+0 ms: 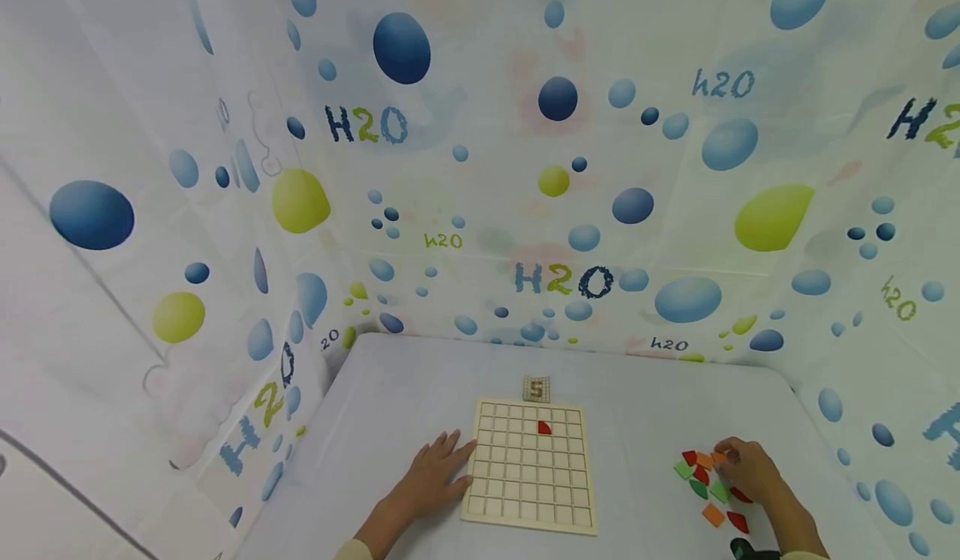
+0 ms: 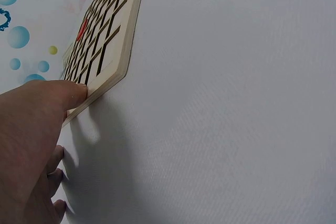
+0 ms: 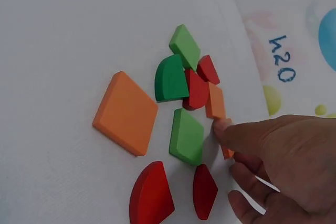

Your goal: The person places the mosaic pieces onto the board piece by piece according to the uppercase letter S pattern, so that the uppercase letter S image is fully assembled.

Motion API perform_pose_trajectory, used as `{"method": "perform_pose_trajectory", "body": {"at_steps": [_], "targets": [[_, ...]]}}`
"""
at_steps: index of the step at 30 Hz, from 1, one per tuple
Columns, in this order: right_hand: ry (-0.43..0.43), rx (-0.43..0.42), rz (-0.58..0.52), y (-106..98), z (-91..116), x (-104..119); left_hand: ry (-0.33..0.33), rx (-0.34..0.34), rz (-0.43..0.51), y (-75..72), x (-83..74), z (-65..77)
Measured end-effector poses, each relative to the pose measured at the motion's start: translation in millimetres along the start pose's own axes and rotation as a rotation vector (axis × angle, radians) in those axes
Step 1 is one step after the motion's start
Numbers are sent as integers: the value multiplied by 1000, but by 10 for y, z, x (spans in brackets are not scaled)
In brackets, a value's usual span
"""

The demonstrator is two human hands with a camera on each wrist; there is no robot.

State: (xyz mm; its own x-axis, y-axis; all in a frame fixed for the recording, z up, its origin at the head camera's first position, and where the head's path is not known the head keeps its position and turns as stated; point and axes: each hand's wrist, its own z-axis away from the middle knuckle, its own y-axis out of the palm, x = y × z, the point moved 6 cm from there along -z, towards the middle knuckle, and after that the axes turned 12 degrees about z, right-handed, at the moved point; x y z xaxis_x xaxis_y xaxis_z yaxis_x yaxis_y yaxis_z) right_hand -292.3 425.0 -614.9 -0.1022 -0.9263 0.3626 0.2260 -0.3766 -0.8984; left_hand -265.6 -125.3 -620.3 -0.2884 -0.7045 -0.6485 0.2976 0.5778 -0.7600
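- White cloth walls [image 1: 480, 210] are covered with blue and yellow-green blobs and H2O letters, and some soft creases are shown.
- On the table [image 1: 360, 427], a smooth white cover is spread.
- Near the middle, a flat, pale board [image 1: 529, 467] that looks like wood is laid. It is split by thin raised strips into rows of little squares.
- One red fan-shaped piece [image 1: 544, 427] is set in a square in the board's far part, right of the middle.
- Just past the board's far edge, a small patterned square [image 1: 536, 388] is placed, marked with something like an S or a 5.
- To the right of the board, a loose bunch of smooth, thick pieces [image 1: 701, 475] is scattered. Diamonds are seen in orange and light green, and fan shapes in red and dark green.
- The board's left edge is touched by the left hand [image 1: 433, 477]. Its fingers are spread, nothing is gripped, and the rim is pressed by the thumb.
- The right hand [image 1: 750, 468] is bent down over the bunch's far right side. An orange piece [image 3: 227, 152] is pinched by its curled fingers and thumb; whether it is lifted cannot be told.
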Motion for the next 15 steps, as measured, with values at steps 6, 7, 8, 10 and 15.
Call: {"method": "perform_pose_trajectory", "body": {"at_steps": [6,7,8,10,15], "targets": [[41,-4,27,11,4,-60,-2,0,3,13,-5,1],[46,0,28,17,1,-72,-1,0,2,13,-4,2],[51,5,26,23,-2,-81,1,-1,3,12,-4,2],[54,11,19,26,-3,-85,0,0,-1,14,4,4],[75,13,-7,19,9,-63,-4,-2,-11,21,26,1]]}}
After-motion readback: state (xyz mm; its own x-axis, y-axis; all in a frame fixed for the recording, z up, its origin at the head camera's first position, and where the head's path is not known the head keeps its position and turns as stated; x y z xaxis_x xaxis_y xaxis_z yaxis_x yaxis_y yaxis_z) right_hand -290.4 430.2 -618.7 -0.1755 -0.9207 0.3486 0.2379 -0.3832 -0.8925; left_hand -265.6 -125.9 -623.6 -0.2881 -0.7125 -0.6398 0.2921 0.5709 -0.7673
